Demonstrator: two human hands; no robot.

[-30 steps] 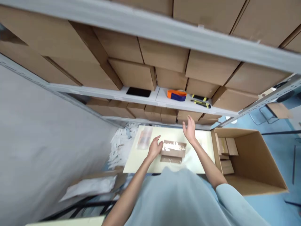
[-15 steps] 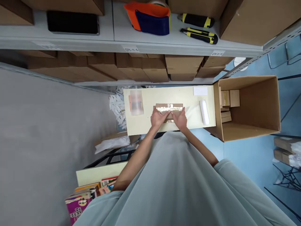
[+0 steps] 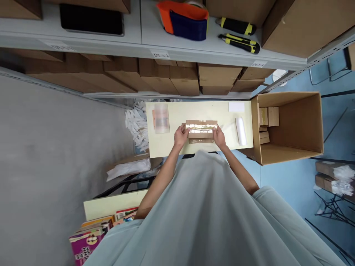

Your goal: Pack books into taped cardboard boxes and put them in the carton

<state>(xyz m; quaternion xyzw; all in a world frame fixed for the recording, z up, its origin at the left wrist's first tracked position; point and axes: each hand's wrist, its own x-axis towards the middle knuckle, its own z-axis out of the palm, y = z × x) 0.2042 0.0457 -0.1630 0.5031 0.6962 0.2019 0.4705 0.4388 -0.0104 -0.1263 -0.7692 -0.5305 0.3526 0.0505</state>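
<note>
A small brown cardboard box [image 3: 201, 130] with shiny clear tape along its top lies on the pale yellow table [image 3: 194, 111]. My left hand [image 3: 181, 135] grips the box's left end, fingers curled around it. At the right end my right hand [image 3: 220, 136] does the same. Both arms reach out from my light blue shirt below.
A clear packet [image 3: 161, 118], a white roll [image 3: 240, 130] and a white label [image 3: 236, 106] lie on the table. A large open carton [image 3: 288, 127] with small boxes stands to the right. The shelf above holds a black phone [image 3: 91, 19], a tape dispenser [image 3: 183, 19] and utility knives [image 3: 239, 34].
The view tilted down from the shelves to the table. My right hand came down from the air, and both hands slid from the box's middle out to its ends.
</note>
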